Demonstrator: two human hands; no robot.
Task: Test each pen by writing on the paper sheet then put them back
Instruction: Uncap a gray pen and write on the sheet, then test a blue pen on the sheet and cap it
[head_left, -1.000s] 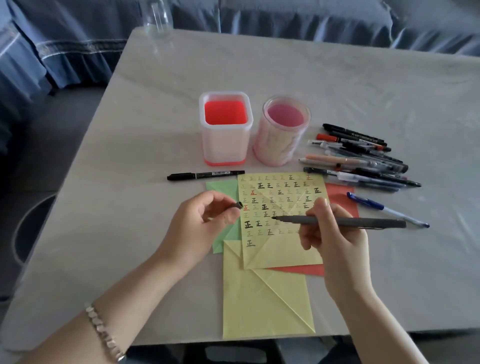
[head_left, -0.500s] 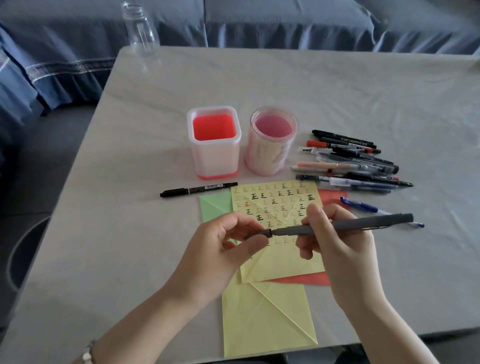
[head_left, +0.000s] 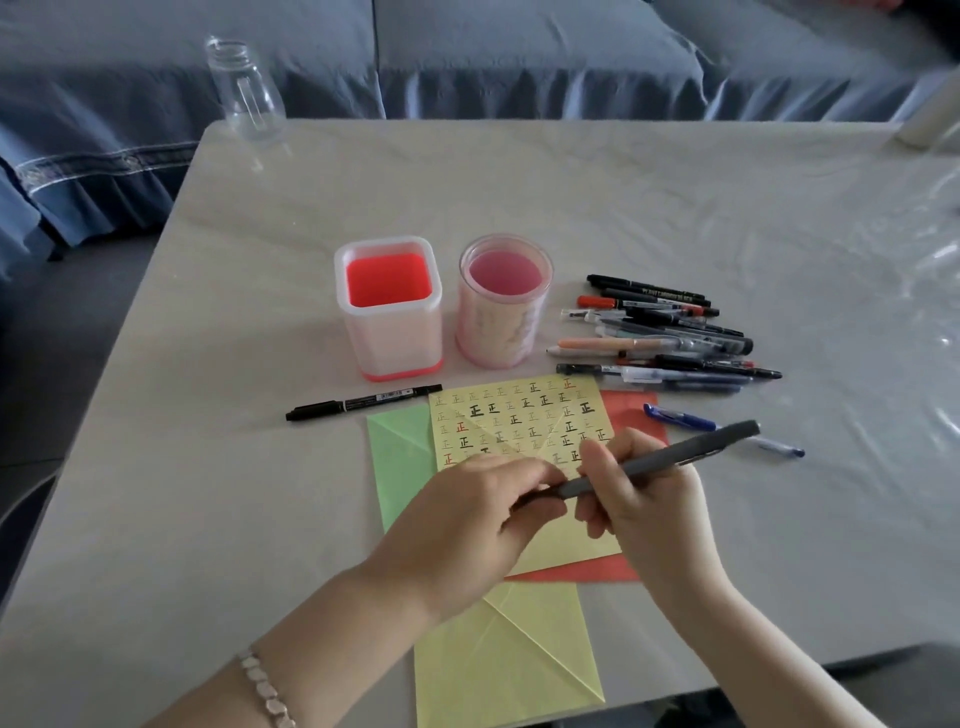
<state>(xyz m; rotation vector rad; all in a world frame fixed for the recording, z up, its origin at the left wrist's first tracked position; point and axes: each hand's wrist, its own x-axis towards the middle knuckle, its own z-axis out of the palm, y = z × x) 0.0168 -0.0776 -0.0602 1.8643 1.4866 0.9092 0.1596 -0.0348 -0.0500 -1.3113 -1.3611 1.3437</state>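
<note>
Closing the gap of a second ago, the left hand (head_left: 467, 525) now pinches the front end of the grey pen (head_left: 675, 457) with thumb and fingertips. A black marker (head_left: 363, 402) lies at the left on the bench (head_left: 208, 519). The pen is held tilted over the yellow paper sheet (head_left: 519, 415). The right hand (head_left: 644, 514) grips its barrel with fingers curled round. At the far right lies the pen pile (head_left: 670, 338).

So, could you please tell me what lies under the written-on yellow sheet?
A green sheet pokes out left, a red sheet right, a plain yellow sheet below. The left hand and right hand hide how they overlap.
</note>
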